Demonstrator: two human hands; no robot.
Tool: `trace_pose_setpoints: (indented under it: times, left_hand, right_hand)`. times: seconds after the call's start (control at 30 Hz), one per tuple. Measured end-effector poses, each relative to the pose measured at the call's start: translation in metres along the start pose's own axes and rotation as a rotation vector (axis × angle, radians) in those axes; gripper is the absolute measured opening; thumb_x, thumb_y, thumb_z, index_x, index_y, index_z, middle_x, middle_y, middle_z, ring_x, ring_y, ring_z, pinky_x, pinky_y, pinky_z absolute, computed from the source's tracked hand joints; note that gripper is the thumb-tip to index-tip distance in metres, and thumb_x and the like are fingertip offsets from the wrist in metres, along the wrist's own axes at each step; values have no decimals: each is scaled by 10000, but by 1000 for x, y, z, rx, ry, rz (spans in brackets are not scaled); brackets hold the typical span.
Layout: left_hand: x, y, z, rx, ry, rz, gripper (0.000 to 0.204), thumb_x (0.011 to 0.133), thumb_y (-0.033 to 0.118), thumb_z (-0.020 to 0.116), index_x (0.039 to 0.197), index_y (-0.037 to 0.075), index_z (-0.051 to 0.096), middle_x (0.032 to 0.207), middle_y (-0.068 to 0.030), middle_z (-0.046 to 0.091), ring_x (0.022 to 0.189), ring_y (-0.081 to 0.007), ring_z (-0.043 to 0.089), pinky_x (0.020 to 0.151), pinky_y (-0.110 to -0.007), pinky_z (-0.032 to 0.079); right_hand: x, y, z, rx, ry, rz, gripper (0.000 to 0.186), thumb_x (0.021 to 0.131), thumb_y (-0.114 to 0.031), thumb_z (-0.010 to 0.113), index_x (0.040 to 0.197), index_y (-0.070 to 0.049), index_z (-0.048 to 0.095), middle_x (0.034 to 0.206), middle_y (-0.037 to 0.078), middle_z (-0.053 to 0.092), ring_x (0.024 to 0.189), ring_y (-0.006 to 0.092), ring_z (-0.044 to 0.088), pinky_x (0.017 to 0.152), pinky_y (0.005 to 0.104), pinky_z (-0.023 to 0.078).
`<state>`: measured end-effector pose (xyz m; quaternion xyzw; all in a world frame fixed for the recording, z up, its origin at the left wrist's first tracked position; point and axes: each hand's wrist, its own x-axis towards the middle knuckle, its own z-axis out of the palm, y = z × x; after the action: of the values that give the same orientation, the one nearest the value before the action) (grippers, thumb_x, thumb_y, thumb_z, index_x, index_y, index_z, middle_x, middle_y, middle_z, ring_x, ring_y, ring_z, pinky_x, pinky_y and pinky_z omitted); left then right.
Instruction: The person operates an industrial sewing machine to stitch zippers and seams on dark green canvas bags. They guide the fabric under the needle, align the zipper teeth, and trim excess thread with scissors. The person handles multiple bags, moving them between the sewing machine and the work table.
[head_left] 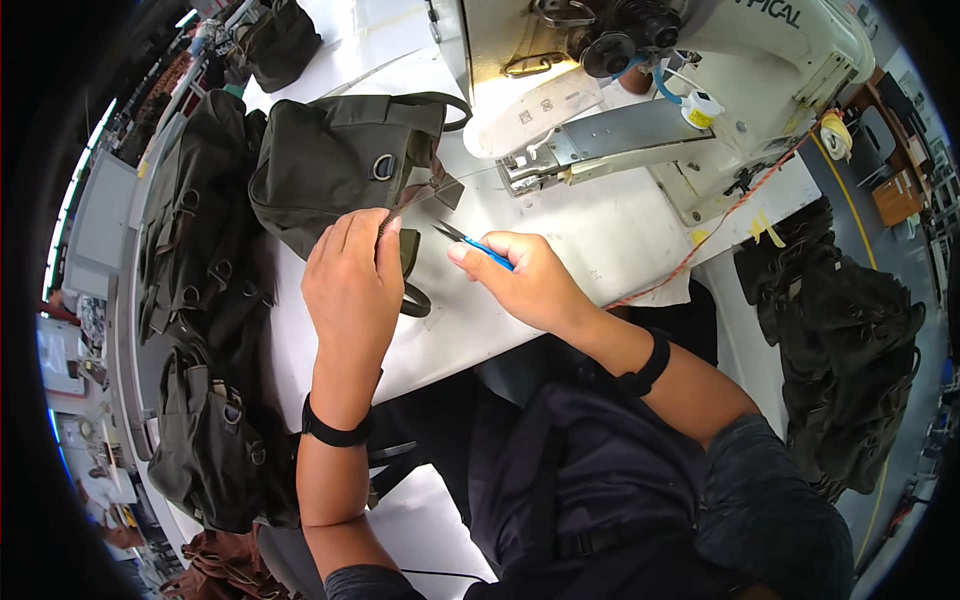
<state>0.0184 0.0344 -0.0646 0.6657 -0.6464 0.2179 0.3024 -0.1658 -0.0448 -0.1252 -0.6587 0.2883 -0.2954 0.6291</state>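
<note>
A dark olive fabric bag (315, 160) with a metal D-ring (382, 167) and a looped strap lies on the white table. My left hand (350, 275) rests at its near side, thumb and fingers closed on a brownish edge strip of the bag (412, 198). From that strip a thin thread runs toward the sewing machine's narrow arm (610, 140). Just right of it, my right hand (530, 280) grips blue-handled thread snips (488, 251). Their dark blade tips point up and left, close to the strip and apart from it.
A large pale sewing machine (780, 110) stands at the far right of the table (480, 335). Piles of dark bags (200, 230) line the left side, and another dark pile (850, 340) sits at the right. An orange cord (720, 228) crosses the table's right part.
</note>
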Motion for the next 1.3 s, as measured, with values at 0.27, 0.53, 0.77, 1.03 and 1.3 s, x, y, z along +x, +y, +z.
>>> trace_pose_setpoints:
  times: [0.27,0.53,0.77,1.03,1.3]
  left_hand:
    - [8,5,-3,-20,-52,-88,85,957,120,676,935,42,702,848,-87,709,779,-304,680,698,-400,528]
    - [10,5,-2,-49,-66,-120,86,956,123,677,931,47,710,833,-84,706,763,-307,677,680,-397,520]
    - [11,7,-2,-38,-86,-131,79,956,116,678,934,48,711,847,-93,711,773,-317,680,685,-402,518]
    - [10,8,-6,36,-122,-138,94,962,137,681,955,50,713,886,-115,721,808,-350,686,701,-420,524]
    - [59,-1,-63,136,-406,346,400,851,-47,594,1219,64,705,1312,-117,676,1206,-333,614,1045,-449,467]
  right_hand:
    - [19,-10,10,10,22,-56,453,1045,-417,674,806,-33,650,683,-69,486,639,32,405,556,248,356]
    - [25,-4,17,59,47,-69,417,1036,-376,696,811,-26,664,690,-65,508,633,30,415,547,251,362]
    - [22,-13,17,106,60,-32,404,1035,-351,695,803,-21,665,666,-70,501,614,27,411,533,253,349]
    - [25,-16,22,155,92,-34,453,1016,-378,700,750,-14,654,638,-33,518,597,71,433,540,291,374]
    - [-18,40,-78,-644,222,-279,318,960,-357,748,914,-46,698,735,176,659,623,322,644,611,419,517]
